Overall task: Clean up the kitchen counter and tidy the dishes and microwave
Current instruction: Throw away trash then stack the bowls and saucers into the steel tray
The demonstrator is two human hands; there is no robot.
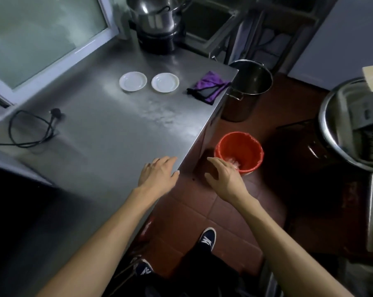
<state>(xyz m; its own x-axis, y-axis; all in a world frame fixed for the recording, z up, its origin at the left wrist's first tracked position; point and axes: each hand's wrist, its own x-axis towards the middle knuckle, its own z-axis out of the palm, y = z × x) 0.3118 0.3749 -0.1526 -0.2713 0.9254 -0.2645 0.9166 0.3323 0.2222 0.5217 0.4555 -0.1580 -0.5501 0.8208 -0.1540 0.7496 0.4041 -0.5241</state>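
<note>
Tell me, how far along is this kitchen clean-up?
Looks done: most of the steel counter is bare, and something pale lies in the red bin. In hand: nothing; the left hand rests at the counter edge, the right hand hangs over the bin. Left: two white plates, a purple cloth, a loose black cord.

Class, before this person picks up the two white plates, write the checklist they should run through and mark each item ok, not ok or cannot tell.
1. Left hand free, resting open at the counter edge: ok.
2. Right hand free, fingers relaxed over the floor: ok.
3. Left plate and right plate lie apart, unstacked: ok.
4. Plates look empty: ok.
5. Counter dry: not ok, a wet-looking sheen below the plates.
6. Red bucket has room: cannot tell.
</note>
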